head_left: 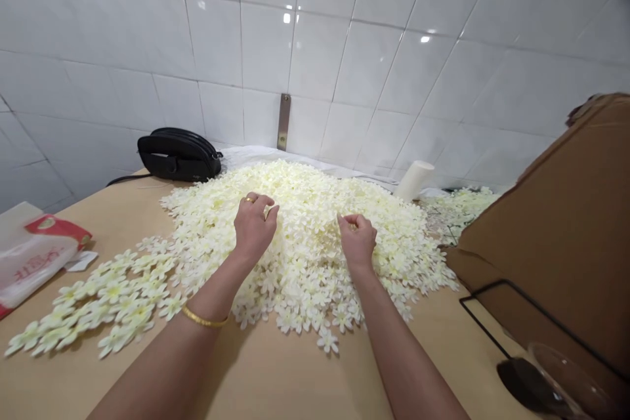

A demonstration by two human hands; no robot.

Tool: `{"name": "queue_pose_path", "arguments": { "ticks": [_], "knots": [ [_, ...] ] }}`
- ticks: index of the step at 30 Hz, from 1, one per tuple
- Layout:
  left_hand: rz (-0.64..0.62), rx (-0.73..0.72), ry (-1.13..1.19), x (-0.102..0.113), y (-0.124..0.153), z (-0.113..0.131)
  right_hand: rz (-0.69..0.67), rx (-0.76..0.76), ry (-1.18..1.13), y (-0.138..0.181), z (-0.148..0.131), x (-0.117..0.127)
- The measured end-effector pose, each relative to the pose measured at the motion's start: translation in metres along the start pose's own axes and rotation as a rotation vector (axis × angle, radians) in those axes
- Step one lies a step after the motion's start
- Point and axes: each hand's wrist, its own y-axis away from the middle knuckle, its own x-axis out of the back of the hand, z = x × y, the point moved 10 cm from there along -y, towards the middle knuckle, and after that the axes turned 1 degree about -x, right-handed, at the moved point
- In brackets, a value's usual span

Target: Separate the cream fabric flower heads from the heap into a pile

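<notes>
Flowers everywhere in the head view: one big heap of cream fabric flowers point(315, 243) sat in the middle of the table point(295, 387), running back toward the tiled wall point(147, 46) at 12 o'clock. Our left hand point(253, 226) rested on the heap's crest, fingers curled in, thumb against forefinger in a closed pinch. Our right hand point(357, 239) sat just beside it at 3 o'clock, pinched the same way. The backs of both hands faced the camera, so we couldn't tell whether either pinch really had a flower in it. A gold bangle point(203, 320) ringed the left wrist.

At 8 o'clock from the heap, a thinner scatter of loose flowers point(103, 302) lay spread flat, apart from the main pile. A tissue pack point(34, 256) sat at 9 o'clock by the table edge, a black iron-looking thing point(177, 154) at 11, a white cylinder point(414, 179) at 1, and a cardboard box point(566, 230) crowded in at 3.

Our take on doing this bit well: the flowers looked light and clingy, so we figured a fingertip pinch on one petal beat grabbing a handful. We'd also work off the top of the heap so nothing slid toward the near edge at 6 o'clock, with forearms lifted clear of the strays.
</notes>
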Motion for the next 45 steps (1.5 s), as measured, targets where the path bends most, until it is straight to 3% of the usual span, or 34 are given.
{"name": "queue_pose_path", "arguments": {
  "ticks": [7,13,16,19,22,26,32,41,45],
  "knots": [
    [-0.039,-0.023,0.055,0.01,0.022,0.008,0.018,0.028,0.064,-0.002,-0.023,0.017],
    [-0.16,-0.062,-0.009,0.045,0.08,0.001,-0.045,0.172,-0.009,0.006,-0.058,0.027],
    [-0.242,-0.093,-0.041,0.054,0.112,-0.007,-0.151,0.253,-0.042,0.029,-0.071,0.02],
    [-0.322,-0.081,-0.069,0.052,0.128,-0.013,-0.355,0.322,-0.037,0.064,-0.078,0.0],
    [-0.331,-0.075,-0.102,0.045,0.124,-0.011,-0.598,0.468,0.082,0.105,-0.087,-0.026],
    [-0.387,-0.079,-0.175,0.018,0.108,-0.002,-0.667,0.584,0.2,0.129,-0.09,-0.034],
    [-0.414,-0.059,-0.123,-0.01,0.101,0.0,-0.667,0.459,0.25,0.128,-0.066,-0.026],
    [-0.383,0.173,0.234,0.011,0.096,-0.011,-0.737,0.185,-0.085,0.117,-0.049,-0.025],
    [-0.431,0.301,0.459,0.005,0.093,-0.012,-0.729,0.056,-0.217,0.107,-0.04,-0.021]
  ]
}}
